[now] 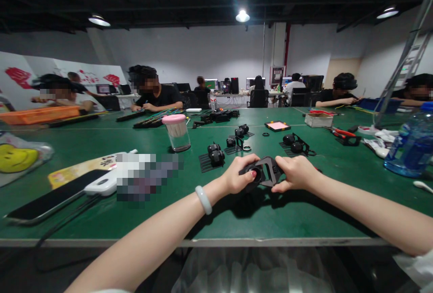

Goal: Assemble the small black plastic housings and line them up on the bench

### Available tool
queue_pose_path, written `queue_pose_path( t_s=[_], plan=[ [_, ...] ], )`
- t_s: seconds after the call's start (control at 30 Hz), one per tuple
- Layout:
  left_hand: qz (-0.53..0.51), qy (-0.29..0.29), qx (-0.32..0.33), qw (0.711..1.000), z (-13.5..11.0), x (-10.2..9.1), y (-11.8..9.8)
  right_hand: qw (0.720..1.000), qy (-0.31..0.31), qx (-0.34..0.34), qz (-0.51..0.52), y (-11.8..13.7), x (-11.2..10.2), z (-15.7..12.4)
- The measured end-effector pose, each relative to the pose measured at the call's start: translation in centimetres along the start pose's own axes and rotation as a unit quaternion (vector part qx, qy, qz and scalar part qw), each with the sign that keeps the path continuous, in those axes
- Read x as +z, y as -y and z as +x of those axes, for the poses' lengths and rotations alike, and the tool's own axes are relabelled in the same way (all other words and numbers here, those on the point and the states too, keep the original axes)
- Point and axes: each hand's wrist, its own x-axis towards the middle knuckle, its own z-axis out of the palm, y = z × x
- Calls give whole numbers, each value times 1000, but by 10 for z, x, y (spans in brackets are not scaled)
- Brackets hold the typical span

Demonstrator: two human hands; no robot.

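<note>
Both my hands hold one black plastic part (265, 171) just above the green table (101, 139), near its front edge. My left hand (238, 175) is closed on the part's left side, thumb pressed on a round piece. My right hand (296, 173) grips the right side with curled fingers. A pale bracelet sits on my left wrist. Three similar black assemblies lie just beyond: one (214, 155) to the left, one (237, 141) in the middle, one (296, 145) to the right.
A pink-lidded clear jar (177, 132), a phone (50, 198) and a white device lie left. A blue water bottle (411, 144) stands right. A small black ring (246, 148), a pink tray (277, 126), tools and several seated people are further back.
</note>
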Motion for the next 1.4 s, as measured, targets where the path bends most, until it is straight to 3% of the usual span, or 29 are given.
queue_pose_path(
  t_s=[0.5,0.73,0.87,1.07,1.27,1.4],
  plan=[
    [52,-3,19,998,-2,0,-3,1000,-25,-13,11,0,5,-1],
    [125,1,46,991,-1,0,-6,997,-55,-43,-18,-8,7,0],
    [247,-13,75,966,1,-3,-10,994,-78,-49,-60,-20,0,1],
    [390,-92,128,907,6,-14,-21,990,-99,-20,-98,-34,-7,2],
    [430,-111,94,891,7,-16,-30,991,-72,8,-111,-39,-1,3],
    [472,-92,27,877,8,-13,-30,993,-41,21,-107,-36,3,4]
  ],
)
